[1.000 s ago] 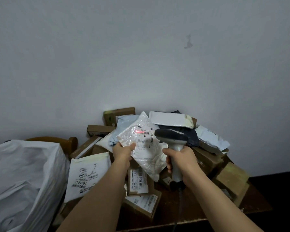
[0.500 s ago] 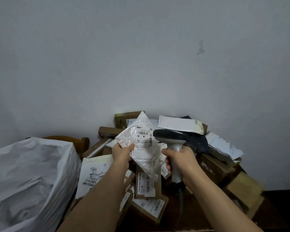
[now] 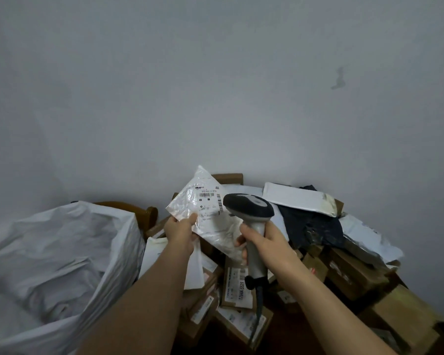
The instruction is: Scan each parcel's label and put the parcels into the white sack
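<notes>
My left hand (image 3: 181,230) pinches the lower left edge of a crinkled white plastic parcel (image 3: 210,216) and holds it upright, its barcode label facing me. My right hand (image 3: 263,242) grips the handle of a grey barcode scanner (image 3: 249,208), whose dark head sits just right of the label and overlaps the parcel. No red scan line shows on the label. The white sack (image 3: 62,260) stands open at the left, below and left of the parcel.
A heap of parcels covers the dark table: brown cardboard boxes (image 3: 237,285), a white mailer (image 3: 297,198), a dark blue bag (image 3: 315,226), a grey-white bag (image 3: 367,239). A wooden chair back (image 3: 141,212) stands behind the sack. A plain wall rises behind.
The red scan line seen on the label a second ago is gone. The view has swung left, so the sack fills more of the frame. Parcel and scanner stay close together.
</notes>
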